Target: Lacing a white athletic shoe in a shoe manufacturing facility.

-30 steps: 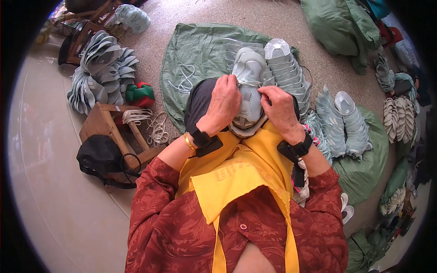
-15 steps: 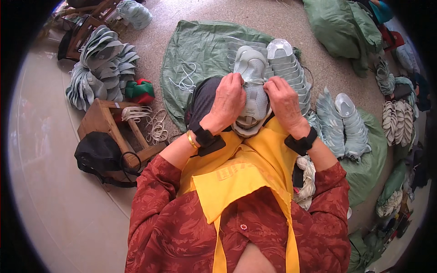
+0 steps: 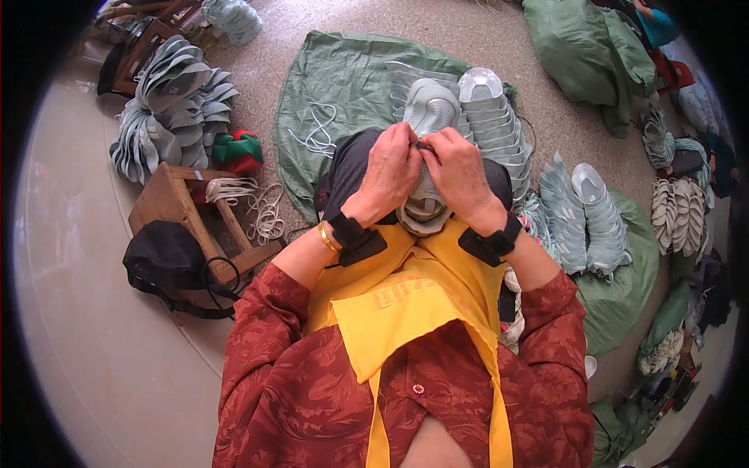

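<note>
A pale grey-green shoe upper (image 3: 431, 108) rests between my knees, its toe end pointing away from me. Over its middle, my left hand (image 3: 388, 170) and my right hand (image 3: 462, 173) meet, thumbs and fingers pinched together. They grip a thin light shoelace that crosses the shoe; the fingers mostly hide it, and a small dark bit shows between them. The heel end (image 3: 425, 214) sticks out below my hands, close to the yellow apron (image 3: 409, 292). Just beyond the shoe, a row of nested pale shoe uppers (image 3: 493, 117) lies on green cloth (image 3: 343, 74).
At left stand a wooden stool (image 3: 183, 203), a black bag (image 3: 172, 261) and stacked grey-green shoe parts (image 3: 168, 117). Loose white laces (image 3: 269, 214) hang by the stool; another lace (image 3: 318, 129) lies on the cloth. More nested uppers (image 3: 599, 218) and green sacks (image 3: 577, 58) are at right.
My right hand has moved left, so both hands now touch over the middle of the shoe. Before, they were apart with the light lace stretched between them. The left hand has barely moved.
</note>
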### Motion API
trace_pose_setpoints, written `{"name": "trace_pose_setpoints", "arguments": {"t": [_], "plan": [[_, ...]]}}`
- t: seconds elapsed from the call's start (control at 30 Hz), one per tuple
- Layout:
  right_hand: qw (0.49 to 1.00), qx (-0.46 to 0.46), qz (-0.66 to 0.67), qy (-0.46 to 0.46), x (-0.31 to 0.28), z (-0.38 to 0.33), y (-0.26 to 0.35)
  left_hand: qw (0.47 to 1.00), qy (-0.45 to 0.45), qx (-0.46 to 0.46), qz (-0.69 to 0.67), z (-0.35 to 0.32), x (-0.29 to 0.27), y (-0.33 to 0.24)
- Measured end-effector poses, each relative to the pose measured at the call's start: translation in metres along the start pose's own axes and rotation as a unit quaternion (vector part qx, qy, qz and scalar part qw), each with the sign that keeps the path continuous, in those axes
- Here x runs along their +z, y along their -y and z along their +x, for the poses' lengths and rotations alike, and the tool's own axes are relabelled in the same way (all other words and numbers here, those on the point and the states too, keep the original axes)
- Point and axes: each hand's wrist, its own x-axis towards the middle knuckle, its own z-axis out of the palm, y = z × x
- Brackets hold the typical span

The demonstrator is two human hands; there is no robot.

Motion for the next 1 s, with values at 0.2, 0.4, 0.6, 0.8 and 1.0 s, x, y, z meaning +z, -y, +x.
{"name": "trace_pose_setpoints", "arguments": {"t": [0.2,0.4,0.6,0.8,1.0], "plan": [[1.000,-0.021,0.012,0.006,-0.004,0.007,-0.009,1.000,-0.007,0.009,-0.002,0.003,-0.005,-0.006],[0.959,0.148,0.240,0.029,-0.069,-0.001,-0.007,1.000,0.015,-0.003,-0.020,0.005,-0.009,-0.007],[0.838,0.146,0.526,0.010,-0.159,-0.004,0.036,0.999,0.032,-0.023,-0.023,0.005,-0.012,-0.017],[0.838,0.104,0.535,0.023,-0.142,0.013,0.037,0.996,0.072,-0.032,-0.031,0.011,-0.020,-0.031],[0.816,0.038,0.576,0.038,-0.124,0.018,0.037,0.989,0.132,0.022,-0.065,0.019,-0.015,-0.051]]}}
